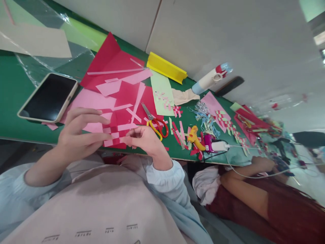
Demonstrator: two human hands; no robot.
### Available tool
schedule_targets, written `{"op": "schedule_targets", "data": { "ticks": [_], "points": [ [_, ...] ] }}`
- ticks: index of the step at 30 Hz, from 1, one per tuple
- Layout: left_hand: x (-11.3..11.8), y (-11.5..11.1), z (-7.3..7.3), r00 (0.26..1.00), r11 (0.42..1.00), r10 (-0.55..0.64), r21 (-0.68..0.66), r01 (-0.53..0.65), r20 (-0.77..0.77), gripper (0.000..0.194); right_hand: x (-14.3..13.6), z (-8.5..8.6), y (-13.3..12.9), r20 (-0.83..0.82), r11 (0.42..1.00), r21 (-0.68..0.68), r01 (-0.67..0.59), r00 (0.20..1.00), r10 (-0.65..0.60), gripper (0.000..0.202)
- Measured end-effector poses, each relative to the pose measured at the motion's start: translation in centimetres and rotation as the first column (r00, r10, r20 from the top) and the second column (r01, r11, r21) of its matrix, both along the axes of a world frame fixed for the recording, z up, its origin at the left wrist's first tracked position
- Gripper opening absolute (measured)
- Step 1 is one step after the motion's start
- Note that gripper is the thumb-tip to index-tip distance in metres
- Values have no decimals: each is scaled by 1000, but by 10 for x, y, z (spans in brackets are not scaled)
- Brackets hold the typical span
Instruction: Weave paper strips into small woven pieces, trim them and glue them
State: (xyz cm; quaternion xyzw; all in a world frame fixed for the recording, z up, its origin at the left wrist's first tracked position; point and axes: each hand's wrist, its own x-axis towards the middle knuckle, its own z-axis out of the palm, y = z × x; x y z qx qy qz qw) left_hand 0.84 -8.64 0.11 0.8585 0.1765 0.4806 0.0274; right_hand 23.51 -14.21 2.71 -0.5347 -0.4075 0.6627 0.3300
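Close to the table's front edge lies a small checkered weave of pink and red paper strips [115,135]. My left hand [82,130] has its fingers stretched out and apart, with fingertips resting at the weave's left side. From the right, my right hand [142,139] pinches the end of a strip at the weave's edge; its fingertips partly hide that strip. A loose pink strip [127,126] runs just above the pinch. Scissors with red and yellow handles [154,123] lie slightly open beyond my right hand. Red paper sheets [127,93] spread underneath and behind.
A phone [50,96] lies at left beside clear plastic wrap. Toward the wall are a yellow tray [166,67] and a bottle [210,79]. Right of me lie a yellow glue gun [195,137], a white cable and paper scraps. Another person's arm [243,189] rests farther right.
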Motion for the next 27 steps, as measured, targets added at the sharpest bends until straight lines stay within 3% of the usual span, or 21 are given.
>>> {"op": "schedule_targets", "data": {
  "ticks": [7,15,19,27],
  "points": [
    [-5,-2,-3,999,999,30,-16,-30,15,28,3,-3,-1,-154,1000,19,-2,988,5,23],
    [-11,-7,-4,999,998,43,-38,-43,-2,28,-8,-11,-3,-58,998,69,-1,998,5,31],
    [-16,-12,-4,998,997,55,-50,-55,-7,26,-11,-12,-2,-73,995,63,71,995,-67,37],
    [-32,-20,-5,995,995,97,-39,-96,31,23,-3,-19,-11,48,962,106,250,966,-256,34]
  ]
}}
